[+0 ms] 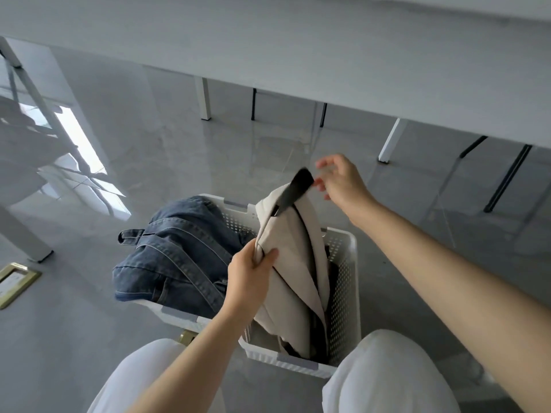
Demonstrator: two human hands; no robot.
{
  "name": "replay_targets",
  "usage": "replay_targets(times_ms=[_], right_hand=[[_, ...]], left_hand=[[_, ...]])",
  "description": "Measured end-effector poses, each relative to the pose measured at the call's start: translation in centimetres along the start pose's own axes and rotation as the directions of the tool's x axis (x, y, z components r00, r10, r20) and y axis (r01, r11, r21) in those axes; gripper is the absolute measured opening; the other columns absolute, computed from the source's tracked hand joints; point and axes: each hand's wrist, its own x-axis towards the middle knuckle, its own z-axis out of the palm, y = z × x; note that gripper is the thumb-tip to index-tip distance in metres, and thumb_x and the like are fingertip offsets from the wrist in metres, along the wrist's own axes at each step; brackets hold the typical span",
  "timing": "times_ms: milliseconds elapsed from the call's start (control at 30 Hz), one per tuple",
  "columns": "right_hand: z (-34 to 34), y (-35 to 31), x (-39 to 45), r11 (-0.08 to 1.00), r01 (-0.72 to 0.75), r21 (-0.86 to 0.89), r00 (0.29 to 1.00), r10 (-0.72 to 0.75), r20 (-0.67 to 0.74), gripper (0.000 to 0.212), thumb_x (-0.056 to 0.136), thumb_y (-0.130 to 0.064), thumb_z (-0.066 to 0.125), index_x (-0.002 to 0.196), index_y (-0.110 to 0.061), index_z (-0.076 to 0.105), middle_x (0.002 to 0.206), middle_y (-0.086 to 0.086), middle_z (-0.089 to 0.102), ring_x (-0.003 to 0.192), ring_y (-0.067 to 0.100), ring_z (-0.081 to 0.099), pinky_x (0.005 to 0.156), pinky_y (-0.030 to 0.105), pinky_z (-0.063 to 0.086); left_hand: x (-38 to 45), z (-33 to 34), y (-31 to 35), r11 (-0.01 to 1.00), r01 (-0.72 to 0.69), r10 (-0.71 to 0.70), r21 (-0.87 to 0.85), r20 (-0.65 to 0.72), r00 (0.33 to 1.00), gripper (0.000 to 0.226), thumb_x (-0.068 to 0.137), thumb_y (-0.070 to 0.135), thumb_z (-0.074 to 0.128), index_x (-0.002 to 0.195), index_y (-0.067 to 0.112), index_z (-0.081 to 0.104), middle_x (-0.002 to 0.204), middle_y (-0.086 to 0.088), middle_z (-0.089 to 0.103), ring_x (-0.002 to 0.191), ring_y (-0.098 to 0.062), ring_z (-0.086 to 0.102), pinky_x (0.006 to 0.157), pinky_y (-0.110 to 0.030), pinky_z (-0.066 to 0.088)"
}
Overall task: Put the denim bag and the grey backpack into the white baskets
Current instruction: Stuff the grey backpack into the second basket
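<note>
The denim bag (176,254) lies slumped in the left white basket (176,315) on the floor, bulging over its rim. The grey backpack (290,263) stands upright in the right white basket (346,293), its top well above the rim. My left hand (249,278) grips the backpack's left edge with thumb and curled fingers. My right hand (340,180) hovers just right of the backpack's black top handle (298,189), fingers loosely spread and apart from it.
A long grey table (328,55) spans the view above the baskets, with white and black legs behind. My knees in white trousers (387,377) flank the right basket. A brass floor plate (15,281) sits at left, near a white table leg.
</note>
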Motion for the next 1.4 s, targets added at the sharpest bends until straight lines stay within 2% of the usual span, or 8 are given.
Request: replay_targets(times_ms=[200,433,633,700,800,900,1033,1400], right_hand=[[2.5,4.7,-0.8,0.886,0.122,-0.446,0.915,0.074,0.397,0.084,0.080,-0.025,0.066,0.148,-0.041,0.021,0.151,0.006,0.023,0.133,0.035,0.030,0.109,0.029,0.023],[2.0,2.8,2.9,0.668,0.228,-0.708,0.868,0.190,0.459,0.049,0.093,-0.015,0.051,0.141,-0.015,0.042,0.151,0.014,0.035,0.140,0.035,0.029,0.113,0.042,0.024],[5.8,2.8,5.0,0.810,0.119,-0.574,0.990,-0.053,0.131,0.013,0.088,-0.032,0.056,0.086,-0.020,0.058,0.104,0.013,0.069,0.099,0.035,0.062,0.076,0.035,0.044],[9.0,3.1,4.0,0.845,0.069,-0.530,0.998,-0.060,0.034,0.024,0.092,-0.034,0.051,0.099,-0.013,0.062,0.108,0.017,0.068,0.103,0.038,0.061,0.081,0.038,0.048],[13.8,5.4,-0.2,0.773,0.139,-0.619,0.937,0.100,0.335,0.057,0.092,-0.052,0.044,0.135,-0.016,0.040,0.139,0.020,0.045,0.126,0.042,0.046,0.101,0.049,0.041],[16.1,8.8,-4.3,0.684,0.157,-0.713,0.797,0.339,0.500,0.079,0.089,-0.065,0.036,0.152,-0.029,0.004,0.161,0.017,-0.006,0.139,0.051,0.023,0.110,0.058,0.028],[16.0,10.6,-6.4,0.645,0.146,-0.750,0.789,0.381,0.481,0.083,0.086,-0.069,0.037,0.150,-0.042,-0.010,0.154,0.014,-0.034,0.137,0.060,0.016,0.112,0.055,0.027],[17.0,12.3,-2.9,0.775,0.056,-0.630,0.835,0.310,0.456,0.078,0.082,-0.072,0.042,0.146,-0.053,0.003,0.156,0.007,-0.032,0.139,0.060,-0.003,0.114,0.058,0.015]], left_hand=[[-1.1,-0.7,-0.2,0.973,0.078,-0.039,-0.217,0.177,0.983,0.015,0.090,0.014,0.065,0.095,-0.001,0.064,0.084,-0.010,0.064,0.079,-0.018,0.057,0.078,-0.051,0.052],[-1.4,-0.1,-0.1,0.926,0.205,-0.108,-0.316,0.298,0.948,0.017,0.091,0.018,0.065,0.099,0.003,0.067,0.091,-0.008,0.070,0.087,-0.018,0.065,0.086,-0.046,0.054],[2.3,-3.1,-2.7,0.809,0.292,-0.370,-0.511,-0.055,0.927,0.010,0.088,0.024,0.063,0.084,0.024,0.072,0.089,-0.004,0.068,0.087,-0.018,0.061,0.089,-0.045,0.054],[3.7,-4.7,-5.0,0.844,0.381,-0.489,-0.377,-0.250,0.836,0.024,0.084,0.021,0.059,0.107,0.022,0.067,0.108,-0.004,0.067,0.099,-0.023,0.060,0.094,-0.045,0.050],[3.2,-6.3,-7.9,0.827,0.554,-0.512,0.098,-0.278,0.813,0.084,0.084,0.015,0.057,0.153,0.033,0.012,0.159,-0.004,0.019,0.135,-0.037,0.035,0.110,-0.046,0.036],[1.0,-5.5,-7.9,0.743,0.228,-0.384,0.629,0.121,0.915,0.111,0.076,0.023,0.072,0.149,0.048,-0.007,0.162,0.006,-0.014,0.148,-0.036,-0.001,0.117,-0.054,0.017],[-2.3,-3.3,-9.7,0.494,-0.260,-0.417,0.830,0.489,0.766,0.133,0.064,0.048,0.081,0.146,0.044,-0.023,0.150,0.001,-0.045,0.135,-0.040,-0.039,0.110,-0.070,-0.006],[-0.1,-0.4,-11.9,0.199,-0.409,-0.374,0.890,0.455,0.808,0.130,0.065,0.064,0.074,0.144,0.044,-0.027,0.147,-0.011,-0.049,0.139,-0.054,-0.024,0.103,-0.081,0.010]])
